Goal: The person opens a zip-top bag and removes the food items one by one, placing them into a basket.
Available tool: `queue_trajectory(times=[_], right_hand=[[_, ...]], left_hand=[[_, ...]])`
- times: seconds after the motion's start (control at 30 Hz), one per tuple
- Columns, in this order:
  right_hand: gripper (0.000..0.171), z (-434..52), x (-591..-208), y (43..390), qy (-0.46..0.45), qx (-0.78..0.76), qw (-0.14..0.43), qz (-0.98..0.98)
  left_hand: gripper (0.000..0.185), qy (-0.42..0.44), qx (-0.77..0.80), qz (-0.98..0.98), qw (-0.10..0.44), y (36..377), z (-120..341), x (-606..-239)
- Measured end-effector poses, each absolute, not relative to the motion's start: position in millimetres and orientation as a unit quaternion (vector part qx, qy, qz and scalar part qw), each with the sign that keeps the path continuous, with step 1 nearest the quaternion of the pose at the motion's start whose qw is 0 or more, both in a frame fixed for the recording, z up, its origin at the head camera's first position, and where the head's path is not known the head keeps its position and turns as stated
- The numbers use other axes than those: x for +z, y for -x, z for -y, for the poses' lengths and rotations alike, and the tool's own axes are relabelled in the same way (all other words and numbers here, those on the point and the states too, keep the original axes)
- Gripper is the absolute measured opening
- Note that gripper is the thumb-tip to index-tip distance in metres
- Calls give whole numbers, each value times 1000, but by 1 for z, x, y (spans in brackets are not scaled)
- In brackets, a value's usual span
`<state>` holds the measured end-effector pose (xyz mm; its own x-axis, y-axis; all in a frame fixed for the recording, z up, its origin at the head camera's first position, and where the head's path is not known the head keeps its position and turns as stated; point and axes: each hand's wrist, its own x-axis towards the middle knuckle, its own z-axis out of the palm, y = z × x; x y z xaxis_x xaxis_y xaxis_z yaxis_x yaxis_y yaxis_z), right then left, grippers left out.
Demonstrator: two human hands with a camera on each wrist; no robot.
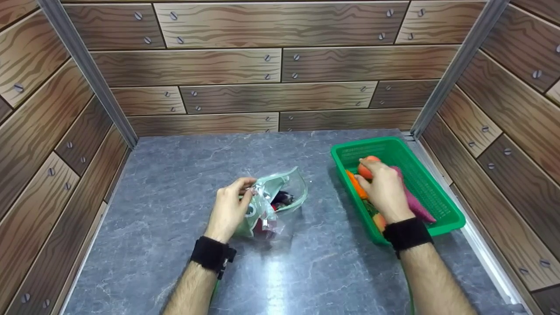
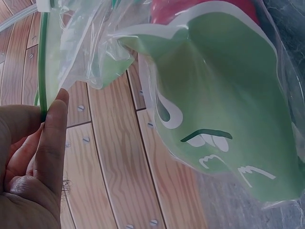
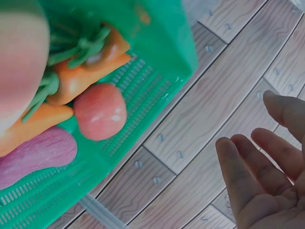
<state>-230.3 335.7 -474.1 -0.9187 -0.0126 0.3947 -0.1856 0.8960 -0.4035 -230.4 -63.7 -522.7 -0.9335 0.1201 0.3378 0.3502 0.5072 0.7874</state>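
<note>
My left hand (image 1: 228,211) pinches the zip edge of a clear and pale green zip bag (image 2: 219,105), its mouth spread apart. Inside the bag show a dark, shiny item (image 1: 283,199) and something red (image 2: 214,8), partly hidden by the printed plastic. Over the green basket (image 1: 455,224) is my right hand (image 1: 387,190), fingers apart and nothing between them in the right wrist view. Its fingertips overlap a red tomato-like ball (image 3: 101,112) in the head view. Beside that lie orange carrots (image 3: 90,78) with green tops and a long purple sweet potato (image 1: 418,205).
A grey marbled tabletop (image 1: 175,175) lies beneath everything. Wood-print walls (image 1: 218,65) enclose it at the back and both sides, with metal posts (image 1: 94,78) in the corners. The basket stands close to the right wall's metal rail (image 1: 485,258).
</note>
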Motion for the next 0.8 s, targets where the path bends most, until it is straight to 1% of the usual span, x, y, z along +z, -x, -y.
queue_trajectory(times=[0.3, 0.5, 0.8], right_hand=[[49, -310, -478, 228, -84, 243, 216, 942], [49, -296, -482, 224, -102, 230, 220, 942], [47, -271, -496, 215, -143, 241, 227, 933]], left_hand=[[31, 134, -474, 862, 118, 229, 64, -527], [32, 129, -478, 862, 108, 227, 63, -528], [31, 130, -473, 865, 109, 224, 62, -533]])
